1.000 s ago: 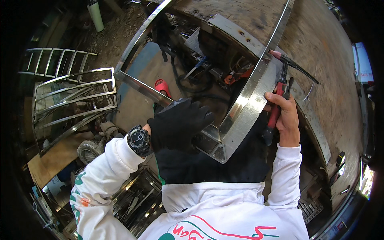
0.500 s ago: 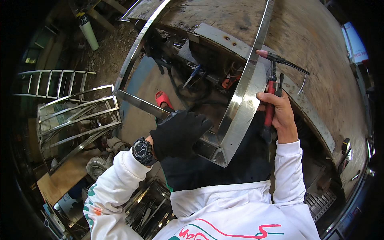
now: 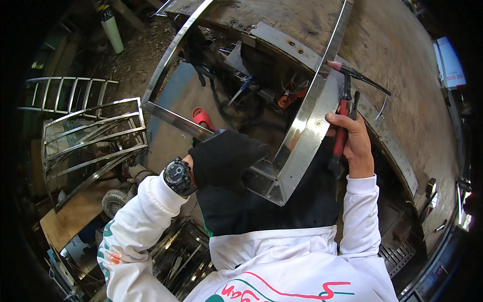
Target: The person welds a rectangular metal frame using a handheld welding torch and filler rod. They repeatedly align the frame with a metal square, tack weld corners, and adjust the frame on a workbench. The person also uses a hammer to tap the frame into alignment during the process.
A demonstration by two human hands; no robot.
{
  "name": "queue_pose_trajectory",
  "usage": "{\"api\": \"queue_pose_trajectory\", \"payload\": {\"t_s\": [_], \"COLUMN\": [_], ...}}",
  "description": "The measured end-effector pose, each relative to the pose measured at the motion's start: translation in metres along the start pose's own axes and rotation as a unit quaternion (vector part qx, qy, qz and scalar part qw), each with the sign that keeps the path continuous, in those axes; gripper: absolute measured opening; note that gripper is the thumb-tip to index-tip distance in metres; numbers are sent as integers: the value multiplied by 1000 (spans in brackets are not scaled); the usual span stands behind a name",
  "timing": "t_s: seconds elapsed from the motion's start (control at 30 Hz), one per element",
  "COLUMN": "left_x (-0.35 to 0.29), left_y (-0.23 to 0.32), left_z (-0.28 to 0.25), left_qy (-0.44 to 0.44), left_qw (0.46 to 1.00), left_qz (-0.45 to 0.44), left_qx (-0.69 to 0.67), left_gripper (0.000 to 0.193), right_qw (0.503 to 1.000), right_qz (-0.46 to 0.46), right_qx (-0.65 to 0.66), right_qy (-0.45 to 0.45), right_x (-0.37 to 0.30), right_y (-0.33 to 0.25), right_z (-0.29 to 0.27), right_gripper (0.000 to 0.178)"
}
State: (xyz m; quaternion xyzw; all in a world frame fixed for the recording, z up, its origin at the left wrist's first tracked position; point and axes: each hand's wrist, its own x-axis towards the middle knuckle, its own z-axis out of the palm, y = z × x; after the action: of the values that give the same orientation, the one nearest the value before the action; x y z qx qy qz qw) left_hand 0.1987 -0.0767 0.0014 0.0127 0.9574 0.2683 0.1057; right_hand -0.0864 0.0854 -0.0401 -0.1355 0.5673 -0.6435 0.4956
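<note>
A shiny rectangular metal frame (image 3: 298,132) rests partly on the worktable, its near corner close to my body. Around its near bar, my left hand (image 3: 226,157) is closed in a black glove, with a black watch (image 3: 177,172) on the wrist. My bare right hand (image 3: 360,146) grips a TIG welding torch (image 3: 340,142) by its red handle, beside the frame's right bar. The torch's pink nozzle (image 3: 334,65) points left and lies close to that bar; whether they touch I cannot tell. A long black cap extends to the right from the torch head.
The worn worktable (image 3: 397,45) has a grey metal edge strip (image 3: 282,41). A thin wire (image 3: 385,100) lies on it. Welded metal frames (image 3: 93,133) stand at left, near a grey-white gas cylinder (image 3: 112,35). A red slipper (image 3: 201,117) shows below through the frame.
The view has shifted slightly, so the surroundings sit a little differently. Both hands keep their grips, left on the frame and right on the torch.
</note>
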Motion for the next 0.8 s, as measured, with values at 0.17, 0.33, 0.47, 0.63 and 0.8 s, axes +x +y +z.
{"api": "queue_pose_trajectory", "payload": {"t_s": [0.17, 0.33, 0.47, 0.63, 0.8], "left_x": [-2, -5, -8, -5, -3], "left_y": [9, 14, 14, 12, 13], "left_z": [-5, 1, 8, 6, -2], "left_qy": [7, 30, 47, 25, 21], "left_qw": [999, 996, 995, 995, 998], "left_qz": [-9, -29, -27, -41, -28], "left_qx": [38, 81, 86, 92, 55], "left_gripper": [80, 81, 75, 75, 75], "right_qw": [1000, 1000, 1000, 1000, 999], "right_qz": [1, 10, 23, 14, 16], "right_qx": [-1, 1, -1, 16, 28], "right_qy": [7, -1, -6, -1, 3], "right_x": [-1, 3, 2, 2, 3], "right_y": [-1, 0, 1, 2, 5], "right_z": [2, 1, -2, -2, -2], "right_gripper": [29, 30, 31, 30, 27]}}
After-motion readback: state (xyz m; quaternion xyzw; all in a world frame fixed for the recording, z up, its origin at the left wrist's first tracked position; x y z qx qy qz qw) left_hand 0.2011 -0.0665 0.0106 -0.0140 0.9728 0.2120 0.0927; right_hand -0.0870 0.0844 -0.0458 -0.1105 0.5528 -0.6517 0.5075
